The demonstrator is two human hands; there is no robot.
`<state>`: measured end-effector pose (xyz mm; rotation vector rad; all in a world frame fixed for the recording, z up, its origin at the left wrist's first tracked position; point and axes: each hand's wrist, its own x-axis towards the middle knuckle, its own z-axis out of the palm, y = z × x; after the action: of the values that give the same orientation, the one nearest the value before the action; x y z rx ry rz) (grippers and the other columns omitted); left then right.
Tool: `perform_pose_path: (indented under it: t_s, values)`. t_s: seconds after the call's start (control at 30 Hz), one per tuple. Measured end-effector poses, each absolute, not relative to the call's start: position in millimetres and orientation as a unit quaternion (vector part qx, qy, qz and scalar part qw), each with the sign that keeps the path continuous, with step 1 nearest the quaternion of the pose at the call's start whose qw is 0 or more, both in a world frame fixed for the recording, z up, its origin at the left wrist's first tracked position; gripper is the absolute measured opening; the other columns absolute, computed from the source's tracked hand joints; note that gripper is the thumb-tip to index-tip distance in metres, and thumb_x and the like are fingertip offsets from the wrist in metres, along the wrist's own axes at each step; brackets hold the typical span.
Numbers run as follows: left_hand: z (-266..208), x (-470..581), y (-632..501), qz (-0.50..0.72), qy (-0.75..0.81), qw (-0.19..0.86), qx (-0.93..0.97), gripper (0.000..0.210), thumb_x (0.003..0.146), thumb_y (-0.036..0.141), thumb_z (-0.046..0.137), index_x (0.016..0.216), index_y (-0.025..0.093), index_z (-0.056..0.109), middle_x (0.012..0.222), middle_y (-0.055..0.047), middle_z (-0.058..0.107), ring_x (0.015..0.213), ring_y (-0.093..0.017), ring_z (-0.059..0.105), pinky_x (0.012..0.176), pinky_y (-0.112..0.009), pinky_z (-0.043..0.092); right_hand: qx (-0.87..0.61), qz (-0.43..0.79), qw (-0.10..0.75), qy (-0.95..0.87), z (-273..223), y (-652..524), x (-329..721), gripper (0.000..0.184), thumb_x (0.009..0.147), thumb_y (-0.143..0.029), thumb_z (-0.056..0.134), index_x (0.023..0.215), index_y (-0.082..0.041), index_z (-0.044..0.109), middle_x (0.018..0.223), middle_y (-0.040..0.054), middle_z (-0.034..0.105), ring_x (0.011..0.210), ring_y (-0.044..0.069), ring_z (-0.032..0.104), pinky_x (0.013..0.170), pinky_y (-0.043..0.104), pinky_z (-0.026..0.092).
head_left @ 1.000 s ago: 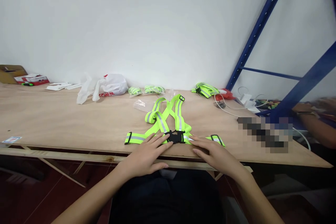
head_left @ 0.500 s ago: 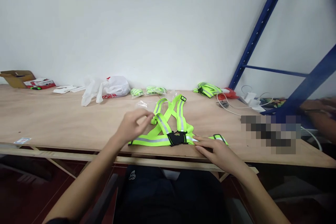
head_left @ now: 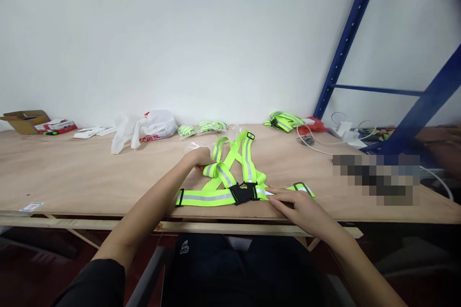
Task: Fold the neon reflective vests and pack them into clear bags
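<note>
A neon yellow-green reflective vest harness (head_left: pixel 207 197) with grey stripes lies spread on the wooden table (head_left: pixel 90 168). Its black buckle (head_left: pixel 245 193) is fastened near the front edge. Two shoulder straps cross further back, and the left one curls over in a loose loop. My left hand (head_left: pixel 199 157) is beside that loop, turned so that most of its fingers are hidden; whether it grips the strap I cannot tell. Right of the buckle, my right hand (head_left: pixel 293 204) rests on the waist strap with its fingers stretched out.
Along the wall are an open cardboard box (head_left: pixel 25 122), a white plastic bag (head_left: pixel 158 123), bagged reflective straps (head_left: pixel 212 127) and another folded harness (head_left: pixel 286 121). A white cable (head_left: pixel 317 151) runs by the blue metal frame (head_left: pixel 340 57). Another person's arm (head_left: pixel 439 146) shows at right.
My left hand has moved from the strap's pinched-looking edge slightly further back and turned over. The strap loop has dropped lower and to the left. My right hand has stayed on the waist strap.
</note>
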<state>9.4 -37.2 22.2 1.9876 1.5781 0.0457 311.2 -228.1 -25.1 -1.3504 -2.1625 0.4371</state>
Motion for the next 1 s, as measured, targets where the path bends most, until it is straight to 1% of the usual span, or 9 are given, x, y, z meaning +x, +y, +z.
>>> perform_pose_path:
  t_s: [0.1,0.23,0.4,0.53,0.6,0.7,0.83,0.9,1.0]
  values:
    - [21.4,8.0,-31.9,0.045,0.574,0.306,0.758,0.038,0.058,0.041,0.085,0.049,0.018,0.056,0.044,-0.005,0.056,0.04,-0.017,0.054,0.042,-0.026,0.044,-0.504,0.164,0.287,-0.798,-26.9,-226.7,311.8,0.03,0.095,-0.037,0.054,0.111,-0.029,0.079,0.124,0.0037,0.071,0.123,0.032,0.064,0.105,0.05,0.052]
    - [30.5,4.9,-24.6,0.116,0.543,0.321,0.767,0.038,0.06,0.039,0.086,0.056,0.019,0.055,0.046,0.0,0.053,0.042,-0.013,0.05,0.041,-0.023,0.039,-0.497,0.164,0.294,-0.8,-30.3,-224.8,312.7,0.03,0.095,-0.037,0.054,0.108,-0.029,0.08,0.122,0.0036,0.072,0.122,0.032,0.065,0.105,0.05,0.053]
    - [50.3,2.8,-13.6,0.26,0.527,0.319,0.743,0.038,0.07,0.039,0.084,0.065,0.019,0.052,0.045,0.005,0.044,0.039,-0.008,0.038,0.041,-0.021,0.025,-0.5,0.158,0.282,-0.803,-30.6,-224.6,312.9,0.031,0.096,-0.037,0.053,0.109,-0.029,0.079,0.126,0.003,0.07,0.123,0.031,0.064,0.105,0.049,0.053]
    - [55.5,2.5,0.8,0.355,0.532,0.351,0.684,0.034,0.081,0.04,0.076,0.072,0.02,0.05,0.044,0.008,0.038,0.038,-0.006,0.035,0.041,-0.02,0.024,-0.502,0.15,0.273,-0.806,-27.4,-226.8,311.3,0.033,0.097,-0.037,0.05,0.105,-0.028,0.081,0.123,0.0028,0.072,0.123,0.03,0.064,0.104,0.048,0.053]
    - [52.9,3.0,7.1,0.383,0.533,0.374,0.655,0.032,0.086,0.039,0.072,0.074,0.02,0.049,0.046,0.008,0.039,0.038,-0.006,0.035,0.041,-0.019,0.024,-0.504,0.145,0.268,-0.808,-25.9,-227.8,310.4,0.034,0.097,-0.037,0.049,0.103,-0.029,0.081,0.12,0.0021,0.073,0.122,0.03,0.064,0.104,0.048,0.053]
    - [45.1,5.0,10.9,0.41,0.532,0.42,0.61,0.026,0.088,0.037,0.067,0.079,0.018,0.05,0.052,0.005,0.05,0.043,-0.007,0.046,0.043,-0.017,0.032,-0.504,0.144,0.266,-0.809,-25.6,-227.9,309.8,0.034,0.098,-0.037,0.048,0.102,-0.028,0.081,0.121,0.0021,0.073,0.123,0.029,0.064,0.104,0.047,0.053]
    - [33.6,9.2,6.5,0.402,0.502,0.511,0.57,0.02,0.089,0.033,0.063,0.097,0.015,0.061,0.076,-0.006,0.069,0.063,-0.013,0.065,0.06,-0.022,0.053,-0.506,0.147,0.271,-0.805,-27.7,-227.1,310.6,0.033,0.097,-0.037,0.05,0.105,-0.026,0.08,0.123,0.0032,0.072,0.125,0.029,0.063,0.106,0.047,0.052]
    - [29.4,10.0,4.4,0.389,0.484,0.553,0.556,0.024,0.088,0.031,0.064,0.105,0.014,0.063,0.082,-0.007,0.071,0.066,-0.014,0.066,0.066,-0.025,0.057,-0.506,0.149,0.277,-0.803,-28.4,-227.0,310.8,0.032,0.097,-0.036,0.05,0.105,-0.027,0.08,0.123,0.003,0.072,0.124,0.029,0.063,0.105,0.047,0.052]
    - [25.0,7.9,5.2,0.372,0.475,0.595,0.531,0.028,0.085,0.03,0.07,0.108,0.015,0.064,0.081,-0.004,0.071,0.061,-0.012,0.065,0.065,-0.023,0.058,-0.506,0.154,0.281,-0.801,-28.4,-226.9,310.6,0.031,0.096,-0.035,0.052,0.104,-0.026,0.08,0.123,0.0039,0.072,0.124,0.029,0.064,0.105,0.047,0.052]
